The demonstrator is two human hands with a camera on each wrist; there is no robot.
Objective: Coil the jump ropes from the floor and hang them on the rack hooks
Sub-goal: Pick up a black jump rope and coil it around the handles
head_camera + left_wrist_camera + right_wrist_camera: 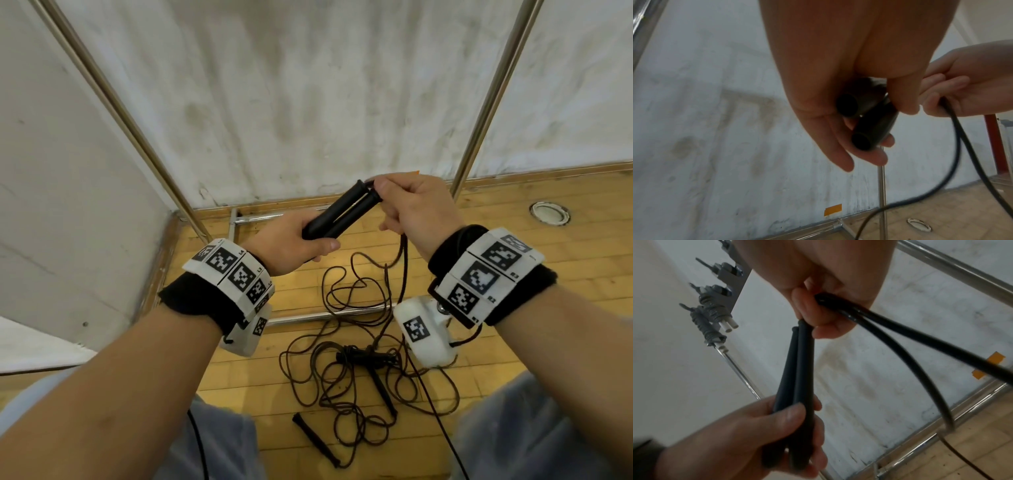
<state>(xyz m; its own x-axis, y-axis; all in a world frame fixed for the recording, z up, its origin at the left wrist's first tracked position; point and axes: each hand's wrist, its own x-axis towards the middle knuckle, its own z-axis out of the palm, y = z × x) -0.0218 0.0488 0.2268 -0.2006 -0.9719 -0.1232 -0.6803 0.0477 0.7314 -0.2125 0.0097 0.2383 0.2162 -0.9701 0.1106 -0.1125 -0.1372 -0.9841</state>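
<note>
My left hand (pixel 294 245) grips the lower ends of two black jump-rope handles (pixel 342 214) held side by side at chest height. My right hand (pixel 411 202) pinches the rope (pixel 890 324) where both strands leave the handle tops. Those strands drop to a tangle of dark rope (pixel 356 339) on the wooden floor between my knees. Another pair of black handles (pixel 317 438) lies in that tangle. In the right wrist view, the rack hooks (pixel 715 293) show at upper left, two of them carrying coiled ropes with white handles (pixel 715 316).
Two chrome rack posts (pixel 130 123) rise left and right against a stained white wall, joined by floor bars (pixel 308 317) that the rope crosses. A round metal floor fitting (pixel 549 212) sits at the right. Orange tape (pixel 832 209) marks the wall base.
</note>
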